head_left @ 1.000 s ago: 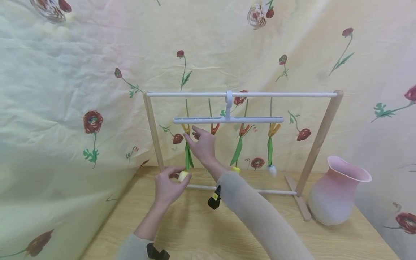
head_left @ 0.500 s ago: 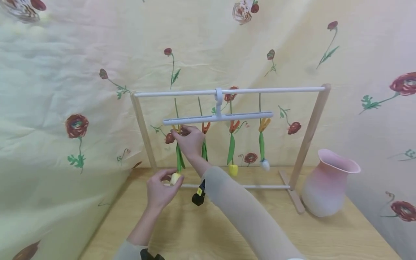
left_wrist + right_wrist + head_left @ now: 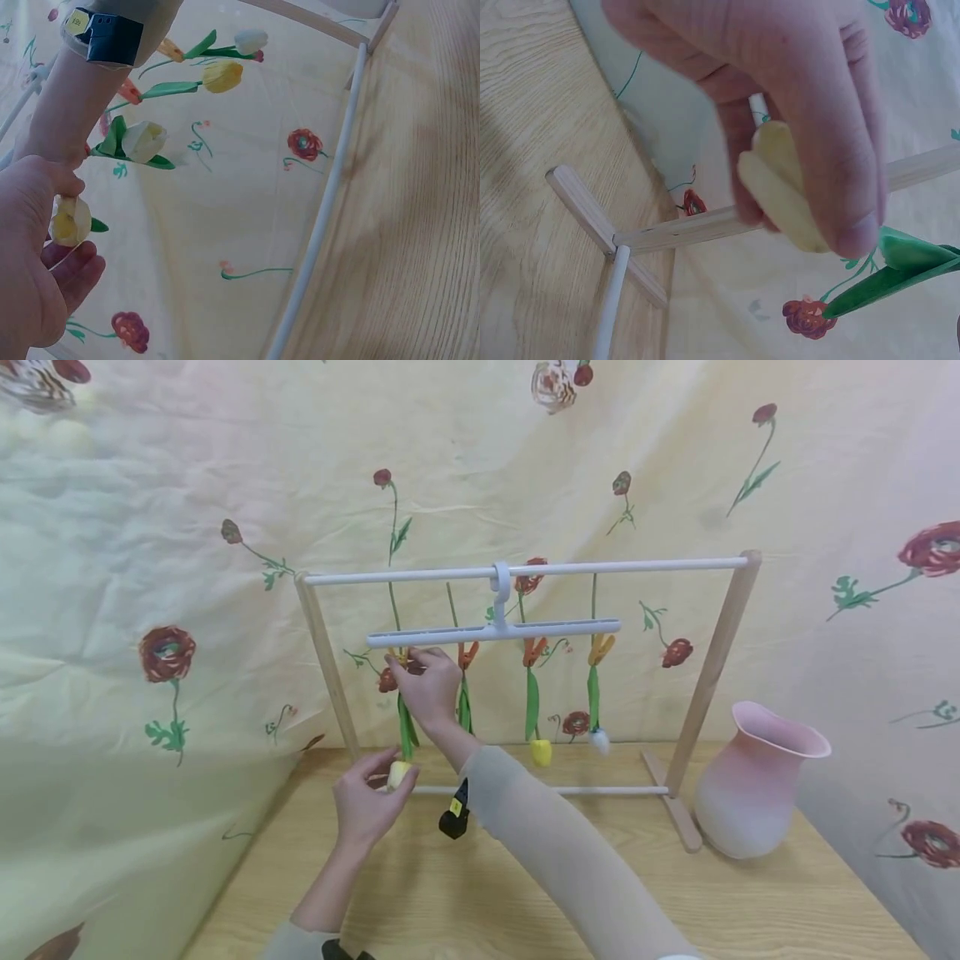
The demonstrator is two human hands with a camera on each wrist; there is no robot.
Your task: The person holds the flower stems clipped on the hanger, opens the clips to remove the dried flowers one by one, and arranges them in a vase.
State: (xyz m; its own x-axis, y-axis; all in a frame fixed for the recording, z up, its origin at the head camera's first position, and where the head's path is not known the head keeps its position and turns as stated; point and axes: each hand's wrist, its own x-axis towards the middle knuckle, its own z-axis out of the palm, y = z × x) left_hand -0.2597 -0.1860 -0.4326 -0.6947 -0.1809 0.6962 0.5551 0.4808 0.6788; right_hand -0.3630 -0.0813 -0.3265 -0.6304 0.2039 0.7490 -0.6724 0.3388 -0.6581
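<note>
A pale yellow artificial tulip [image 3: 399, 775] hangs head down from the left end of a white hanger [image 3: 555, 629]. My left hand [image 3: 367, 802] holds its bloom between thumb and fingers, also seen close up in the right wrist view. Higher up, my right hand [image 3: 433, 689] pinches the yellow clothespin [image 3: 397, 655] at the tulip's stem, which the fingers partly cover. Beside it, an orange clothespin [image 3: 467, 654] carries a white tulip [image 3: 146, 141], its bloom hidden behind my right arm in the head view. A yellow tulip [image 3: 541, 752] and a white one [image 3: 598, 742] hang farther right.
The hanger hooks over the top white bar [image 3: 630, 566] of a wooden-sided rack [image 3: 712, 677]. A pink and white vase [image 3: 753, 793] stands right of the rack on the wooden table [image 3: 570, 877]. Flower-printed cloth [image 3: 247, 460] covers the walls behind and at the sides.
My right fingers have come in around the yellow clothespin. My left hand keeps its hold on the tulip bloom. The head view has turned slightly right, and the hanger has tilted a little.
</note>
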